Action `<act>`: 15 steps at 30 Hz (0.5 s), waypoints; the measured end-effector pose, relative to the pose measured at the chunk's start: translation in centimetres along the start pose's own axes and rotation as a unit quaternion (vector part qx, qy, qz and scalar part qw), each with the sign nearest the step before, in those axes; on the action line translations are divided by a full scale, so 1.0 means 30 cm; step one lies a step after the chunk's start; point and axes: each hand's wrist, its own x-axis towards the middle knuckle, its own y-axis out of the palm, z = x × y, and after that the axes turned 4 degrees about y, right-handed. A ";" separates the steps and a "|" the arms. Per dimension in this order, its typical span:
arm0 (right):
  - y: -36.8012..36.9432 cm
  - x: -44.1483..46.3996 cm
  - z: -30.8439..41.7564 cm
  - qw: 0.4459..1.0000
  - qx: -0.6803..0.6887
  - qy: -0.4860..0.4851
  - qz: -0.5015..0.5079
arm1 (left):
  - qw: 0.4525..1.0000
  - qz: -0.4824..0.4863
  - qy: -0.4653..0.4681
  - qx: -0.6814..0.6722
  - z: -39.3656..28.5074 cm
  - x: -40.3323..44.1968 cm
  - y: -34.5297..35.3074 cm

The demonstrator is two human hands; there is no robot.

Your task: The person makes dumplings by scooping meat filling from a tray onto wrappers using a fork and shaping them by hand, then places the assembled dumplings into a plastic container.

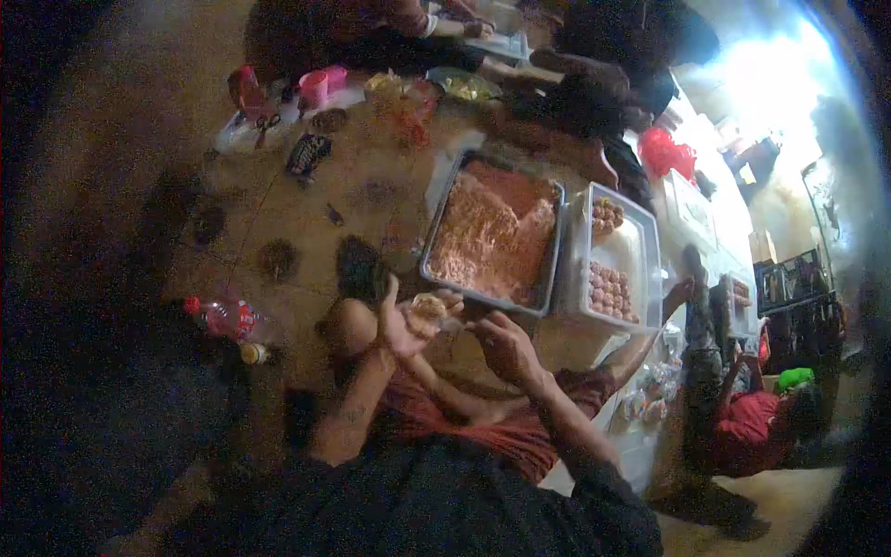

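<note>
Landmark = tray (pixel 555 249). Left hand (pixel 402 327) is at its near-left edge, palm up, open and cupped under 1 lump (pixel 427 314). Lump's roundish, no clear long axis. Right hand (pixel 506 348) is just nearer than the tray's near edge, fingers curled toward the lump; can't tell if they grip anything. 1 tray, long axis running away from the person, far end tipped right, mixture (pixel 478 227) inside. 1 clear bin (pixel 628 252) right of tray, 2 ball clusters; balls too small to count.
</note>
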 end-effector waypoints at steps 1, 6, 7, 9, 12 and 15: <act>-0.008 0.003 -0.018 1.000 0.010 0.026 -0.007 | 1.000 0.015 0.019 -0.011 -0.006 0.000 -0.029; -0.005 0.030 0.145 0.973 0.143 0.175 -0.050 | 0.966 -0.065 0.108 0.227 0.056 0.042 -0.074; 0.019 0.042 0.146 0.976 0.136 0.159 -0.062 | 0.938 -0.063 0.139 0.311 0.068 0.040 -0.081; 0.001 0.057 0.190 0.940 0.253 0.227 -0.014 | 0.910 -0.004 0.175 0.377 0.085 0.019 -0.080; -0.022 0.047 0.189 0.873 0.412 0.257 0.042 | 0.910 0.131 0.121 0.374 0.019 -0.035 -0.012; -0.183 0.102 0.355 0.874 0.398 0.267 0.074 | 0.900 0.269 -0.015 0.343 -0.026 -0.032 0.029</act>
